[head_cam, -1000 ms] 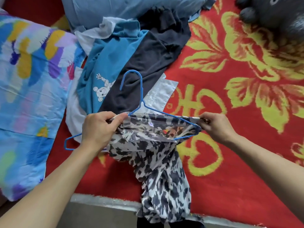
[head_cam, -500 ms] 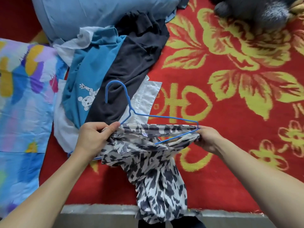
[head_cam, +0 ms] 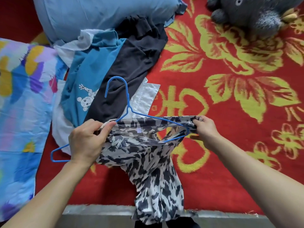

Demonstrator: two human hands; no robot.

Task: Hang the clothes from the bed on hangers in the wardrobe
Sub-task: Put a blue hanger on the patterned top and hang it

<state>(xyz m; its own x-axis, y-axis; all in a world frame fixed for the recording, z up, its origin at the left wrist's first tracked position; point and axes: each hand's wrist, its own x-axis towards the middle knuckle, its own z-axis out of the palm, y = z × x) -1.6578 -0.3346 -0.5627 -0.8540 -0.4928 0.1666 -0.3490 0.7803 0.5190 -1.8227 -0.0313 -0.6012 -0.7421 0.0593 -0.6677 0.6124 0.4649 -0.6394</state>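
Leaving bare red floral blanket (head_cam: 213,181) open right of the right hand (head_cam: 205,130). Crowding the stretch beyond the blue hanger (head_cam: 127,96) with a clothes pile (head_cam: 131,63) and a blue pillow (head_cam: 98,14). Hemming in the left side with a patterned quilt (head_cam: 21,104). Draping the printed garment (head_cam: 156,178) over the near bed edge (head_cam: 98,209), blocking the middle.
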